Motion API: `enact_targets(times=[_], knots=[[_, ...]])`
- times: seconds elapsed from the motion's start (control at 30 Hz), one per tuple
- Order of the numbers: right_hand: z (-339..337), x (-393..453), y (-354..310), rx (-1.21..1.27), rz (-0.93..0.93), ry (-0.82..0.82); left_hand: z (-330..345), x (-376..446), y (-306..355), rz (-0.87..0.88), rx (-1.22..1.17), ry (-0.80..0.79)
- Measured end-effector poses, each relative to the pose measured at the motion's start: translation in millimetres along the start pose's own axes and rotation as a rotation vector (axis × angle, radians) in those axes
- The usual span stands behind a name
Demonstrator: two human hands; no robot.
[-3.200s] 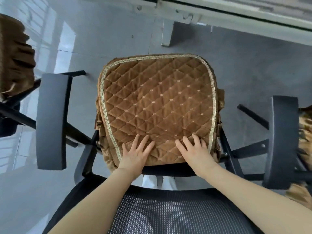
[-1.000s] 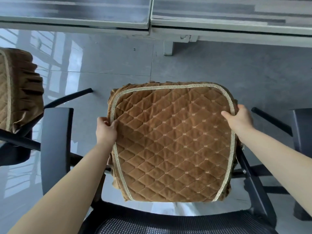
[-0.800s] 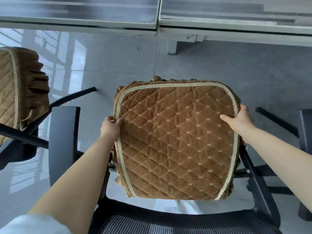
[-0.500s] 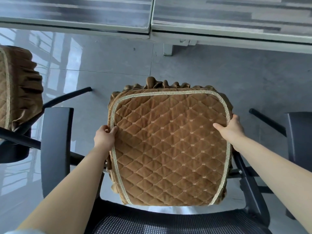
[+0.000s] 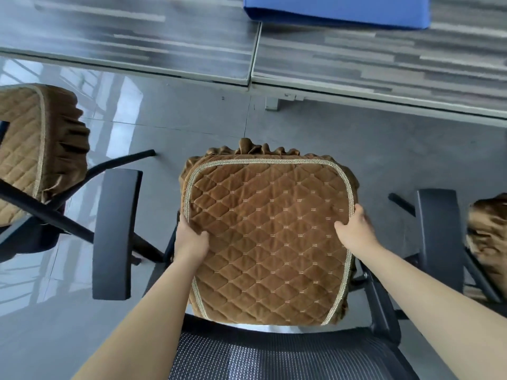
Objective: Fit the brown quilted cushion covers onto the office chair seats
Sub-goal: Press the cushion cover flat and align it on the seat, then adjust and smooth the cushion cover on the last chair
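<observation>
A brown quilted cushion cover (image 5: pixel 270 237) with beige braid trim lies over the seat of a black office chair seen from behind. The chair's mesh backrest (image 5: pixel 274 357) fills the bottom of the view. My left hand (image 5: pixel 192 238) grips the cover's left edge, thumb on top. At the right edge, my right hand (image 5: pixel 355 229) grips the cover in the same way. The cover's ruffled skirt stands up along the far edge and hangs down the right side. The seat beneath is hidden by the cover.
Black armrests stand at the left (image 5: pixel 116 231) and right (image 5: pixel 439 239). Another chair with a brown cover (image 5: pixel 30 149) is at the far left, and a third covered seat (image 5: pixel 491 237) at the right edge. Grey desks (image 5: pixel 356 61) with a blue divider (image 5: pixel 337 9) lie ahead over grey floor.
Both hands went from pressing the cover's near part to gripping its side edges, then slid back towards me. The ruffle at the far edge has come up into sight.
</observation>
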State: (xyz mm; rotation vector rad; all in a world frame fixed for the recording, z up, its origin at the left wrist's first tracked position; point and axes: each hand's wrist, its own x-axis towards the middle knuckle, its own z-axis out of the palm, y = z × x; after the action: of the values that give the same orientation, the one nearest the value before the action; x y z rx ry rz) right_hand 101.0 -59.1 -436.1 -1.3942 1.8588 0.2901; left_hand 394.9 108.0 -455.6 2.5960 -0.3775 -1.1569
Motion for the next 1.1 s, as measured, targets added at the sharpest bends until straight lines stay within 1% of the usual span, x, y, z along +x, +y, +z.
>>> enact_targets(times=[0.13, 0.23, 0.3, 0.4, 0.47, 0.63, 0.8, 0.87, 1.03, 1.1], knots=[[-18.4, -62.2, 3.5, 0.005, -0.055, -0.067, -17.5, -72.0, -0.4, 0.045, -0.101, -0.097], [-32.8, -114.8, 8.4, -0.025, -0.101, -0.101, -38.3, -134.5, 4.3, 0.029, -0.162, -0.106], [-43.2, -161.7, -3.4, -0.018, -0.136, -0.129, -56.7, -174.4, 3.2, 0.051, -0.252, -0.09], [-56.6, -225.1, -33.6, -0.046, -0.201, -0.162, -92.0, -219.6, -3.5, 0.118, -0.308, -0.008], [-57.4, -261.4, -50.9, -0.083, -0.3, -0.193, -115.5, -247.1, -15.5, 0.144, -0.359, 0.033], [-44.0, -335.1, -99.1, -0.129, -0.551, -0.242, -167.3, -291.9, -61.9, 0.156, -0.469, 0.213], [13.0, -423.9, -145.4, -0.221, -0.773, -0.269, -218.9, -322.9, -160.4, 0.09, -0.634, 0.352], [35.1, -451.7, -156.2, -0.22, -0.795, -0.307, -233.5, -330.7, -195.1, 0.062, -0.644, 0.365], [121.2, -530.1, -181.0, -0.218, -0.78, -0.367, -282.8, -345.6, -298.6, 0.001, -0.66, 0.4], [154.9, -560.6, -186.8, -0.248, -0.812, -0.393, -307.8, -348.3, -330.7, -0.012, -0.661, 0.43]])
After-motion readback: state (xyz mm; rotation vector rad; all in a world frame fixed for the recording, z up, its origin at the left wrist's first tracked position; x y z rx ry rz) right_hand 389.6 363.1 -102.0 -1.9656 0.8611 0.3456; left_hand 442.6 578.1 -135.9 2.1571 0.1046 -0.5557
